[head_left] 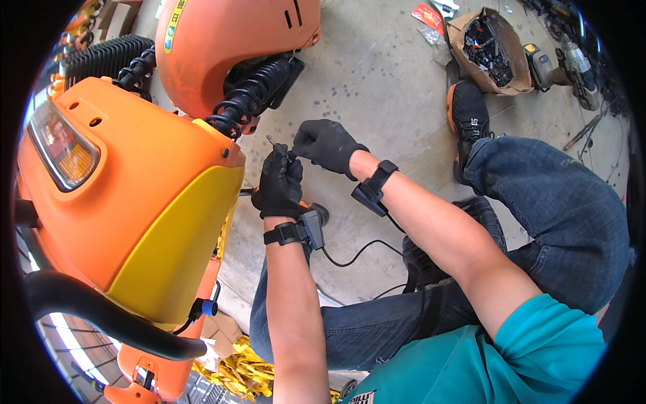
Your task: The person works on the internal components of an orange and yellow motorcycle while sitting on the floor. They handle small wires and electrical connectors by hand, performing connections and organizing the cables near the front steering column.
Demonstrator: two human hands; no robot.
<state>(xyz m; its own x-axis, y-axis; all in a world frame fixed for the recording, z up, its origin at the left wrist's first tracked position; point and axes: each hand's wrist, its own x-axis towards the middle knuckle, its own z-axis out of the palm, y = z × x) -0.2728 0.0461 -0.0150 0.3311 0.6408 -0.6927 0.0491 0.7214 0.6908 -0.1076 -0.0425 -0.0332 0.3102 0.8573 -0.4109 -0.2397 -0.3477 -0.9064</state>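
Observation:
My left hand (279, 183), in a black glove, is closed with its fingers upward. A short, thin metal piece (271, 140), perhaps a bolt, pokes out above its fingertips. My right hand (330, 147), gloved the same way, comes in from the right and pinches close against the left fingertips. Whatever lies between its fingers is too small and dark to make out. Just left of both hands stands an orange and yellow vehicle body (145, 168). Its black coil-spring shock absorber (247, 101) runs up to an orange fender (229, 50) above the hands.
A paper bag (515, 71) of dark small parts stands at upper right, beside a cordless power tool (572, 71). A black handlebar (114, 323) and gold foil (242, 370) are at lower left. My legs (552, 209) bend around the work spot. A black cable (356, 259) links wrist-worn devices.

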